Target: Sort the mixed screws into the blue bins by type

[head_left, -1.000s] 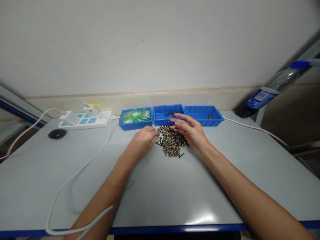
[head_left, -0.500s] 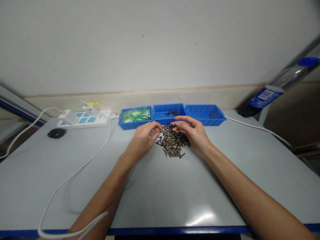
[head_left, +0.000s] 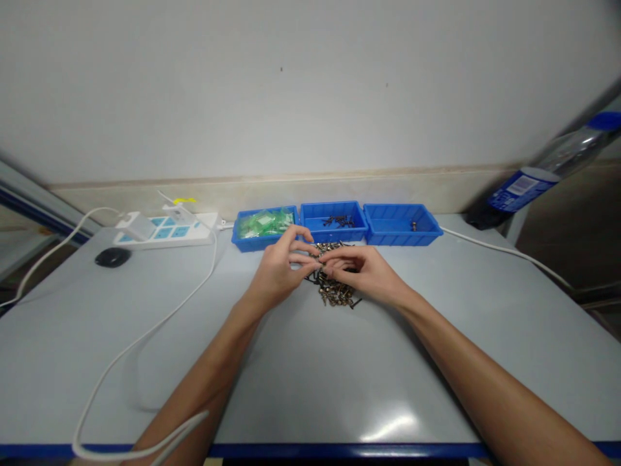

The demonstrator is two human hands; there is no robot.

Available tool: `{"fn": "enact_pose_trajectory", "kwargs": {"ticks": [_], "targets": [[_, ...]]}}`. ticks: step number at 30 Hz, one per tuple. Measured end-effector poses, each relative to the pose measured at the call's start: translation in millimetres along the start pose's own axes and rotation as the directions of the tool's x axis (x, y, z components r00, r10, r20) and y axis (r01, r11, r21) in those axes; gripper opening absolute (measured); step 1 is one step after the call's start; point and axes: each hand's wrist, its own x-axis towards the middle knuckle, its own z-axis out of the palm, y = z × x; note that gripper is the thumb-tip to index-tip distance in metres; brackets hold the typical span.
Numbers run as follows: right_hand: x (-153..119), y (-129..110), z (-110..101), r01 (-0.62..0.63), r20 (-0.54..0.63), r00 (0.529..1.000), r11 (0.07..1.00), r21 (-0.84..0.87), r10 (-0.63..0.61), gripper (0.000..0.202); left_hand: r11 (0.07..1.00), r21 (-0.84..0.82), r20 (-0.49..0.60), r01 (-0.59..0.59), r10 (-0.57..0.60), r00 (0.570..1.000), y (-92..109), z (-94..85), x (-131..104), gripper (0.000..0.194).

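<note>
A mixed pile of brass-coloured and black screws (head_left: 334, 294) lies on the table under my hands. My left hand (head_left: 281, 266) is at the pile's left side, its thumb and a finger pinched together and the index finger raised and curved. From the right, my right hand (head_left: 369, 272) reaches over the pile with thumb and fingers pinched. The fingertips of both hands meet above the screws. Whatever is between them is too small to make out. Behind the pile, the middle blue bin (head_left: 315, 230) holds several dark screws (head_left: 339, 221).
The left blue bin (head_left: 242, 243) holds green plastic packets (head_left: 266, 222); the right blue bin (head_left: 398, 236) holds a few small metal pieces (head_left: 414, 226). A white power strip (head_left: 194, 238), a black mouse-like object (head_left: 112, 257), white cables (head_left: 160, 323) and a bottle (head_left: 519, 188) surround them.
My right hand has moved down and left, its fingers closing to a pinch beside my left fingertips. My left index finger has lifted. The view has shifted slightly.
</note>
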Motion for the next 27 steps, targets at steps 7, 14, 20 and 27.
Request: {"fn": "enact_pose_trajectory", "kwargs": {"ticks": [7,14,20,27], "targets": [[8,5,-5,-0.071,-0.197,0.975,0.983,0.171,0.105,0.027,0.97,0.226,0.181,-0.092,0.05,0.982,-4,-12.7,1,0.024],[16,12,-3,0.115,-0.426,0.904,0.936,0.334,0.04,0.06,0.832,0.497,0.339,-0.247,0.076,0.938,-18,-19.4,1,0.01],[10,10,-7,0.087,-0.422,0.905,0.944,0.319,0.059,0.047,0.838,0.496,0.335,-0.225,0.054,0.941,-13,-17.2,2,0.008],[8,6,-7,0.056,-0.406,0.911,0.952,0.3,0.075,0.041,0.894,0.426,0.247,-0.135,0.028,0.969,-11,-14.4,3,0.009]]}}
